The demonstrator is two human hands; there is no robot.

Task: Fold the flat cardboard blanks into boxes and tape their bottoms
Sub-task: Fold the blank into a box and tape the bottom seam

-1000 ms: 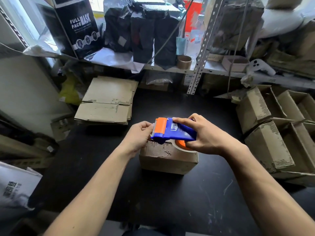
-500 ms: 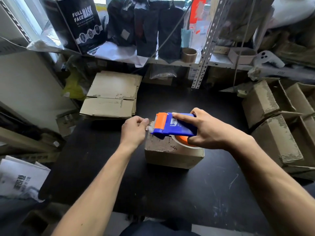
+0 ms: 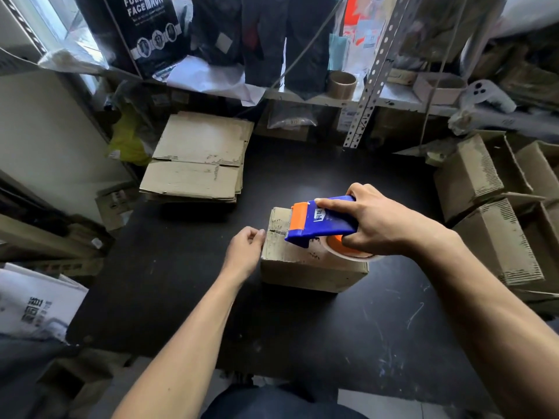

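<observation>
We take the box (image 3: 314, 261) in the middle of the black tabletop (image 3: 187, 297) as our landmark. Far to its upper left lies the stack of flat blanks (image 3: 196, 158), untouched. Just left of the box, our left hand (image 3: 246, 252) rests against its left end wall, fingers (image 3: 257, 234) loosely curled with the tips touching the cardboard at the seam; we judge it is pressing down a tape end there, though the tape itself is too faint to see. On top of the box sits the blue and orange tape dispenser (image 3: 320, 222), its orange front edge toward the left end, its roll toward the right. Our right hand (image 3: 384, 225) grips it, fingers wrapped round the body. The seam runs left to right along the box's long axis, so the coming pull likely goes rightward, away from the left hand. Right of the box, finished boxes (image 3: 484, 207) pile up.
</observation>
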